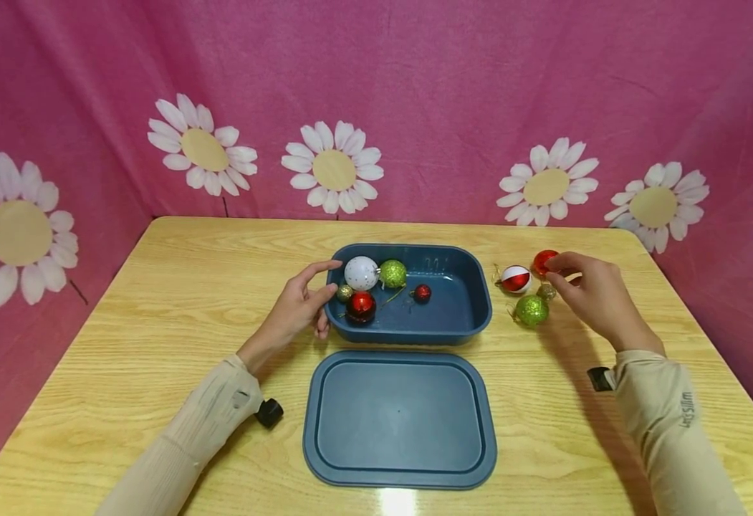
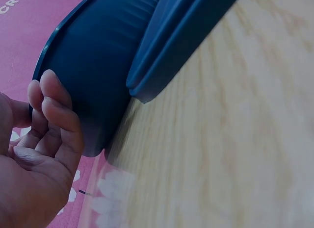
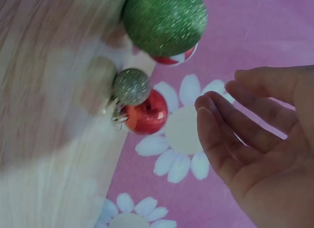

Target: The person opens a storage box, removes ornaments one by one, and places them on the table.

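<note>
A dark blue rectangular container (image 1: 440, 330) stands on the table. Inside lie a white bauble (image 1: 360, 273), a green glitter bauble (image 1: 392, 273), a shiny red bauble (image 1: 361, 307), a small red one (image 1: 422, 293) and a small gold one (image 1: 344, 292). My left hand (image 1: 299, 304) holds the container's left end, fingers curled by its wall in the left wrist view. Near a red bauble (image 1: 544, 262) hovers my right hand (image 1: 595, 294); the right wrist view shows its fingers apart from the red bauble (image 3: 148, 115), with nothing between them.
Beside that red bauble lie a red-and-white bauble (image 1: 516, 279), a green glitter bauble (image 1: 531, 311) and a small gold bauble (image 1: 547, 291). A flat blue lid (image 1: 399, 416) lies in front of the container. Pink flowered cloth (image 1: 415, 86) hangs behind the wooden table (image 1: 157, 322).
</note>
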`<action>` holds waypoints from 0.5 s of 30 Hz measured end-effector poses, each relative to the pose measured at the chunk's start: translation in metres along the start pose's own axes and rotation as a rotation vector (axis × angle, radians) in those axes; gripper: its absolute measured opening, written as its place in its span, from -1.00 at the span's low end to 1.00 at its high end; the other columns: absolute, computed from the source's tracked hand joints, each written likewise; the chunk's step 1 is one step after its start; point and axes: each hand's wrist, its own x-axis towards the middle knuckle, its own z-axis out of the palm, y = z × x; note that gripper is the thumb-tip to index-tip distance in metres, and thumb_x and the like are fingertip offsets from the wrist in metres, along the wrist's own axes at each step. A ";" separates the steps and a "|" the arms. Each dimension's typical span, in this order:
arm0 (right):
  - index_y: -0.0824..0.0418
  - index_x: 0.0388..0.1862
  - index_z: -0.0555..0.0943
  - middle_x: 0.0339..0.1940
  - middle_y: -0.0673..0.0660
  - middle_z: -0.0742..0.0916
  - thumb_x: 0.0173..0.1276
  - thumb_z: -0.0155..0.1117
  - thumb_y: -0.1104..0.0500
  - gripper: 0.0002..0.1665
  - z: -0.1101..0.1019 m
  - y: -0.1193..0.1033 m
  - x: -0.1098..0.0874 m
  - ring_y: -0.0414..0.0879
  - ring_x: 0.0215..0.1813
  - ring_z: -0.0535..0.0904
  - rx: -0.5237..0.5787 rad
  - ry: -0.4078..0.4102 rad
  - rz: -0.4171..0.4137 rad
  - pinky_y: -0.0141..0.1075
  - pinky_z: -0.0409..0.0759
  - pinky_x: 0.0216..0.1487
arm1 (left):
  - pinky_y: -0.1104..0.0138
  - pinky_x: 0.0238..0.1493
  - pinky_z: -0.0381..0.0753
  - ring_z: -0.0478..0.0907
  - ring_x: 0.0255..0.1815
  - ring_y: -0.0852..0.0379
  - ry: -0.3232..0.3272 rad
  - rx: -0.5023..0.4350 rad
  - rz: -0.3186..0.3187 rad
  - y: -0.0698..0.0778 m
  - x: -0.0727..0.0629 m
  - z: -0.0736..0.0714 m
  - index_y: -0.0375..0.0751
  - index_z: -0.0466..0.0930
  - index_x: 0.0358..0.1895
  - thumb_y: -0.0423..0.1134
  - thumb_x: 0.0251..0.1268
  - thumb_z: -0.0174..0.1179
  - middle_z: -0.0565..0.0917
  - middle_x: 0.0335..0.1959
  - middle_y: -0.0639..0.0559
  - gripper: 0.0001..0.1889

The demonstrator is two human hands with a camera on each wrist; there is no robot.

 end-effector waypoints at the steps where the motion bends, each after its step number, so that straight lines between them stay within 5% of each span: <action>1: 0.40 -0.09 0.66 -0.17 0.31 0.75 0.38 0.28 0.32 -0.82 0.001 -0.002 0.001 0.13 -0.19 0.67 0.004 0.001 -0.008 -0.62 0.48 -0.27 | 0.25 -0.65 0.62 0.51 -0.80 0.06 0.002 -0.002 0.001 0.000 0.000 0.000 -0.18 0.25 0.46 -0.26 0.58 0.01 0.54 -0.78 -0.08 -0.53; 8: 0.40 -0.10 0.64 -0.21 0.27 0.73 0.35 0.29 0.38 -0.83 0.009 -0.023 0.005 0.09 -0.17 0.65 0.005 0.012 -0.051 0.02 0.66 -0.16 | 0.28 -0.65 0.62 0.52 -0.80 0.07 0.003 -0.002 0.011 0.002 0.001 -0.001 -0.17 0.25 0.47 -0.26 0.58 0.01 0.54 -0.77 -0.08 -0.53; 15: 0.41 -0.02 0.62 -0.18 0.33 0.72 0.32 0.31 0.39 -0.74 0.017 -0.045 0.007 0.15 -0.20 0.65 -0.003 0.017 -0.117 0.08 0.65 -0.19 | 0.28 -0.65 0.62 0.51 -0.80 0.07 0.007 -0.010 -0.005 0.000 0.001 -0.001 -0.13 0.26 0.46 -0.27 0.58 0.01 0.54 -0.77 -0.06 -0.53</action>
